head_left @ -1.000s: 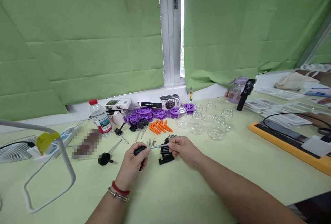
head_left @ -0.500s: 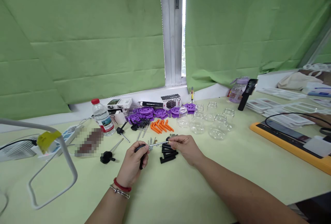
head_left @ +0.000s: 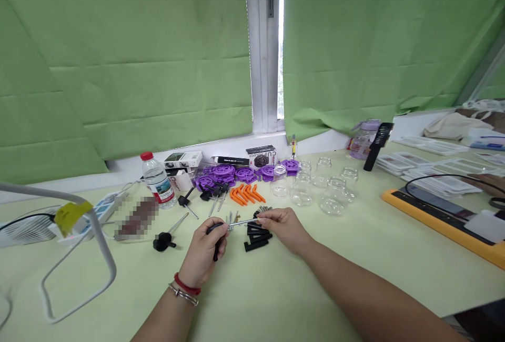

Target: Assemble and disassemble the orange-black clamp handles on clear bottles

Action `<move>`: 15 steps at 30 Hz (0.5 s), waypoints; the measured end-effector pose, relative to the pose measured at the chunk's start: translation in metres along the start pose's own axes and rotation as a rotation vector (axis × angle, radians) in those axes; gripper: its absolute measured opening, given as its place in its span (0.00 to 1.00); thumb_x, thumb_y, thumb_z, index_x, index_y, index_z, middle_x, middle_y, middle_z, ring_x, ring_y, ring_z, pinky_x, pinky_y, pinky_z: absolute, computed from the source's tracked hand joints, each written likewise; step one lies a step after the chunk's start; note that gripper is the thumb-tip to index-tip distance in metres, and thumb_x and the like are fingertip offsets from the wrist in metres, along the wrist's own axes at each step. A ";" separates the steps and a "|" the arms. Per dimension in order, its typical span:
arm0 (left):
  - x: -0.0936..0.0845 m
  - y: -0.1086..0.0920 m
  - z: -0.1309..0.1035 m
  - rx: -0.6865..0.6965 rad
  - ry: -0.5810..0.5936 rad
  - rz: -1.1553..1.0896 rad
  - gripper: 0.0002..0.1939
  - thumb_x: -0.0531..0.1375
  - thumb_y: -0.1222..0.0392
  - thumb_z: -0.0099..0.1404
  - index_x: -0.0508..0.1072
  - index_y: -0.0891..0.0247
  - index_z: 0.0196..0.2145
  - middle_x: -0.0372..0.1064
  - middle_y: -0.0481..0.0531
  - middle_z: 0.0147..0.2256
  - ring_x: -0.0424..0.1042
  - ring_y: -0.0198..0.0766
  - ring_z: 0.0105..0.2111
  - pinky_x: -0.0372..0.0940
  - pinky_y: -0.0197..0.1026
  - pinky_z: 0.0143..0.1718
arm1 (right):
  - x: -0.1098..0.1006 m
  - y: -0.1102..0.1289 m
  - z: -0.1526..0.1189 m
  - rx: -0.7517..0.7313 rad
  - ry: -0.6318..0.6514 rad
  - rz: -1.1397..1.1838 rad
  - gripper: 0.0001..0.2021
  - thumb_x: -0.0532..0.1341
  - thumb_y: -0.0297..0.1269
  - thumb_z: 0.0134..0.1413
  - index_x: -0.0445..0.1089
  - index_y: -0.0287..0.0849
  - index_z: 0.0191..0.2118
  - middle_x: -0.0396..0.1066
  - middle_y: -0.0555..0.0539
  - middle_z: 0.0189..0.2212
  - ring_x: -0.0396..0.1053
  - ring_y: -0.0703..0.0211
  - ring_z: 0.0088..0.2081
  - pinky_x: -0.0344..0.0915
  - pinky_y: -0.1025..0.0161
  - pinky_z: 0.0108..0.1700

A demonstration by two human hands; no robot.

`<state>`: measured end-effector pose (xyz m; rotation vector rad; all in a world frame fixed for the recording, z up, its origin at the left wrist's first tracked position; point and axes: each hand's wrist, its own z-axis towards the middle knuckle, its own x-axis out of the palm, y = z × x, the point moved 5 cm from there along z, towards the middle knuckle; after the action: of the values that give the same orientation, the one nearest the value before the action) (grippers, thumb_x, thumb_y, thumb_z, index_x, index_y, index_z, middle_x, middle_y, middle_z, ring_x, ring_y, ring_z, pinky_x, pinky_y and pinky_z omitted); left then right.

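Observation:
My left hand (head_left: pixel 205 247) is closed around a black part (head_left: pixel 216 247) with a thin metal rod (head_left: pixel 243 221) pointing right from it. At the rod's far end my right hand (head_left: pixel 287 230) pinches with thumb and fingertips; a tiny brass-coloured bit shows there, too small to name. Under the rod and beside the right fingers lie several black hooked pieces (head_left: pixel 257 244). Small metal screws (head_left: pixel 231 217) lie just behind the left fingertips. Several similar black parts with metal rods (head_left: pixel 161 242) rest on the table to the left.
Behind the hands are orange bent pieces (head_left: pixel 248 194), purple wheel-like parts (head_left: pixel 224 172) and clear jars (head_left: pixel 332 202). A water bottle (head_left: pixel 158 181) stands left, near a grey bent tube (head_left: pixel 106 247). An orange-edged device (head_left: pixel 445 226) and a person's hand (head_left: pixel 487 184) are at right.
Both hands keep the same hold, and the rod stays between them. The whole view has shifted very slightly; nothing on the table has visibly moved.

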<state>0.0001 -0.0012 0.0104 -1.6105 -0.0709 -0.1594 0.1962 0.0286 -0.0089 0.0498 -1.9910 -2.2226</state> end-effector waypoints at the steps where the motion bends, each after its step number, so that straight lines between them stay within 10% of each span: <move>1: 0.000 0.000 0.000 0.000 0.003 0.002 0.12 0.61 0.53 0.53 0.64 0.62 0.29 0.62 0.42 0.22 0.56 0.24 0.14 0.48 0.31 0.14 | 0.000 0.001 0.000 -0.004 0.002 -0.014 0.13 0.67 0.43 0.39 0.77 0.40 0.31 0.76 0.45 0.29 0.70 0.57 0.32 0.64 0.59 0.38; 15: 0.001 0.001 0.002 0.003 0.009 0.025 0.11 0.61 0.54 0.54 0.63 0.62 0.28 0.59 0.41 0.21 0.55 0.24 0.13 0.47 0.31 0.14 | 0.006 0.004 -0.001 -0.023 0.043 -0.044 0.13 0.63 0.44 0.45 0.70 0.38 0.25 0.68 0.50 0.21 0.61 0.65 0.25 0.59 0.65 0.31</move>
<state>0.0015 0.0003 0.0098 -1.6069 -0.0442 -0.1473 0.1908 0.0265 -0.0049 0.1387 -1.9608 -2.2509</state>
